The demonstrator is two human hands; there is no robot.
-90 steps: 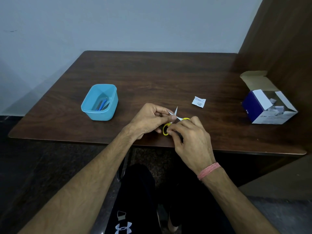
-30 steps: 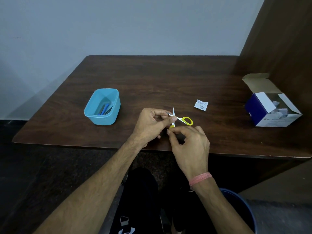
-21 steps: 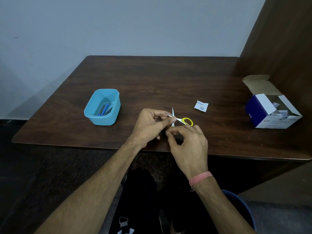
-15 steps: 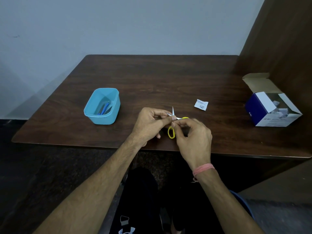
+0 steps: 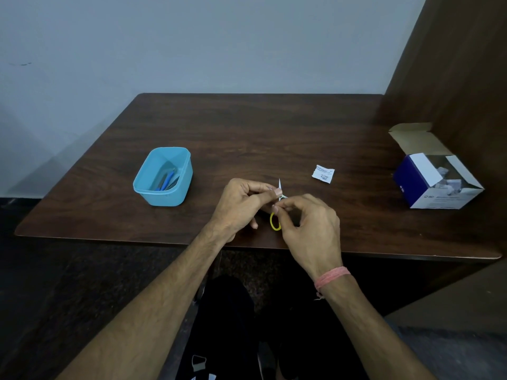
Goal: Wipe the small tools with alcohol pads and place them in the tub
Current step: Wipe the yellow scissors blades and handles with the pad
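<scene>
- Just above the near edge of the table, I am seeing the left hand and the right hand meeting fingertip to fingertip around a small pair of scissors.
- The left fingers are curling inward, thumb and forefinger pinching at the blades; a white sliver is poking up just past those fingertips, and I cannot tell whether it is a blade tip or the alcohol pad.
- The right thumb and forefinger are pinching the scissors near the pivot, while one yellow handle loop is hanging just below those fingertips, close over the tabletop.
- Well to the left of the left fingers, the blue tub is sitting on the table, holding a few slim tools, some of them blue.
- Beyond and to the right of the right fingers, a white pad wrapper is lying flat on the wood.
- Farther right, well apart from both hands, an open blue-and-white box is standing with its flaps up and white packets showing inside.
- A pink band is circling the right wrist.
</scene>
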